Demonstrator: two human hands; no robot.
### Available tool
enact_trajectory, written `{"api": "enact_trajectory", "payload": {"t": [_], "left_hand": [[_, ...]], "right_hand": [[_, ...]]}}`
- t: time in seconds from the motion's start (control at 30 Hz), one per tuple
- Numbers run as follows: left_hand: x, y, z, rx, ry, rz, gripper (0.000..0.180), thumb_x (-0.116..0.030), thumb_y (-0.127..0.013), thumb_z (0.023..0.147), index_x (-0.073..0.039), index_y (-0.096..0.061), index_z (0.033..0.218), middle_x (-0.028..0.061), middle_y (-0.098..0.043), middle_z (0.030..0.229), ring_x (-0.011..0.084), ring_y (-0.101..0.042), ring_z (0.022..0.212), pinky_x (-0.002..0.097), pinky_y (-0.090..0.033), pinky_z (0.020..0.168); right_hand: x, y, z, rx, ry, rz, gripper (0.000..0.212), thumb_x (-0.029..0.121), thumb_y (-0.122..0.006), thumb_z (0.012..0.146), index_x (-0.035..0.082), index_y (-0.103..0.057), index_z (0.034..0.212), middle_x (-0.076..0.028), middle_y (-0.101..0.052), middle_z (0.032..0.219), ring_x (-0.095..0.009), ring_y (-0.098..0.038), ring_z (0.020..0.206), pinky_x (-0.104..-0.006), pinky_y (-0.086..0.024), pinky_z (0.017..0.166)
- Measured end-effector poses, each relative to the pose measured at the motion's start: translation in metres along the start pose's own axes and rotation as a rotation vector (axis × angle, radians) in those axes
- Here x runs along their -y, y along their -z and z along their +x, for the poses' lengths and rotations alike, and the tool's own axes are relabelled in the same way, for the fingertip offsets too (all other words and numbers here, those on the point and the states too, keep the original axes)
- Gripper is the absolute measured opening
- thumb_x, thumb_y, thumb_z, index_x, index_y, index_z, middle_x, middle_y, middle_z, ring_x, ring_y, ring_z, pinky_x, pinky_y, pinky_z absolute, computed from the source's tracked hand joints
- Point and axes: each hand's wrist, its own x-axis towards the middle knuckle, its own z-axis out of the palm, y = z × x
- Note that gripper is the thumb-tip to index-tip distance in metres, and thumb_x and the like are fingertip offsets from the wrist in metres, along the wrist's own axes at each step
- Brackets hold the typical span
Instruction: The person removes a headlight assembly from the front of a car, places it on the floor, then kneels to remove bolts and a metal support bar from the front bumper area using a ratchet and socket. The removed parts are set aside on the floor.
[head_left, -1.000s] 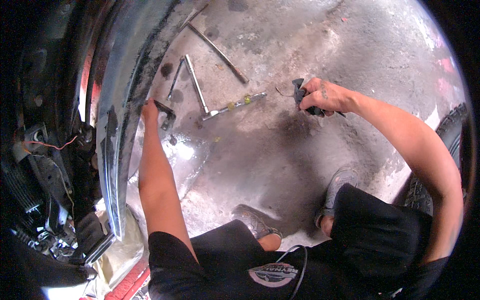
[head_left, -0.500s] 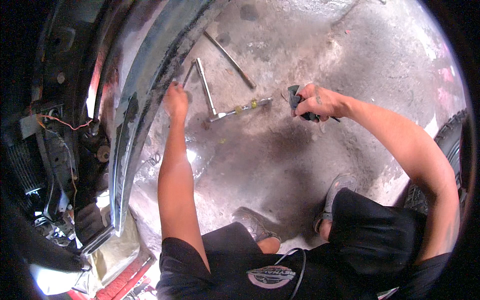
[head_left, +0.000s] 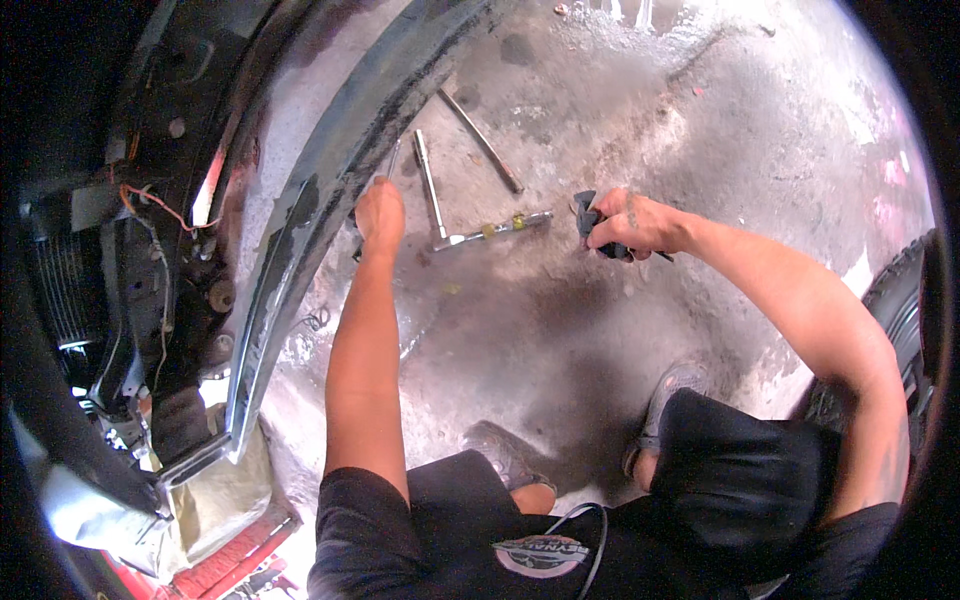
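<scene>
My left hand is closed around a tool with a thin metal shaft, beside the lower edge of a curved dark body panel. Its grip end is mostly hidden by my fingers. Over the floor to the right, my right hand pinches a small black plastic part; a thin dark tip sticks out below the palm. Between my hands lie a shiny socket bar, a metal bar wrapped with yellow tape and a long dark rod.
A vehicle's opened end, with loose orange wiring and a finned part, fills the left side. Below it stand a beige sheet and a red object. A tyre is at the right edge. My shoes rest on stained concrete.
The view has shifted slightly, so the panel and floor tools appear farther right and lower. The shaft in my left hand points more upright. Both hands keep their hold.
</scene>
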Motion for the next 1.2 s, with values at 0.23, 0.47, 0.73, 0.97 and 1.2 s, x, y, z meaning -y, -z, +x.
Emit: {"api": "enact_trajectory", "payload": {"t": [0.23, 0.47, 0.73, 0.97, 1.2], "left_hand": [[0.004, -0.003, -0.019, -0.076, 0.198, -0.334, 0.021, -0.018, -0.060, 0.087, 0.002, -0.063, 0.092, 0.0271, -0.068, 0.088, 0.0409, -0.069, 0.086, 0.0493, -0.053, 0.078], [-0.021, 0.003, -0.062, 0.097, 0.556, -1.736, 0.012, -0.018, -0.059, 0.092, -0.007, -0.055, 0.089, 0.0002, -0.050, 0.068, 0.0082, -0.044, 0.053, 0.0264, -0.036, 0.042], [-0.107, 0.058, -0.114, 0.097, 0.617, -2.093, 0.009, -0.016, -0.057, 0.096, -0.007, -0.054, 0.095, -0.0010, -0.045, 0.066, 0.0095, -0.041, 0.051, 0.0273, -0.035, 0.045], [-0.117, 0.037, -0.137, 0.130, 0.647, -1.979, 0.016, -0.021, -0.060, 0.097, -0.006, -0.059, 0.092, -0.0005, -0.048, 0.067, 0.0104, -0.045, 0.053, 0.0278, -0.036, 0.044], [-0.144, 0.039, -0.150, 0.431, 0.593, -2.121, 0.022, -0.025, -0.055, 0.099, -0.003, -0.063, 0.100, 0.0041, -0.055, 0.077, 0.0156, -0.053, 0.059, 0.0321, -0.043, 0.048]], "right_hand": [[0.004, -0.004, -0.008, -0.004, -0.022, -0.055, 0.021, 0.024, -0.065, 0.080, 0.003, -0.065, 0.085, -0.006, -0.062, 0.073, -0.016, -0.057, 0.062, -0.0322, -0.045, 0.052], [0.015, -0.015, -0.007, -0.034, 0.000, -0.010, 0.019, 0.022, -0.066, 0.081, 0.004, -0.066, 0.085, -0.005, -0.062, 0.071, -0.015, -0.057, 0.062, -0.0323, -0.045, 0.052], [0.036, -0.040, 0.016, -0.169, 0.161, -0.035, 0.025, 0.028, -0.066, 0.086, 0.004, -0.063, 0.080, -0.004, -0.059, 0.068, -0.012, -0.056, 0.056, -0.0273, -0.043, 0.048], [0.018, -0.034, 0.023, -0.237, 0.019, -0.100, 0.026, 0.028, -0.066, 0.086, 0.003, -0.062, 0.082, -0.004, -0.058, 0.068, -0.014, -0.054, 0.055, -0.0295, -0.043, 0.048], [-0.004, -0.005, 0.027, -0.152, 0.131, -0.327, 0.021, 0.022, -0.063, 0.084, 0.001, -0.063, 0.081, -0.009, -0.060, 0.068, -0.018, -0.056, 0.057, -0.0346, -0.045, 0.050]]}}
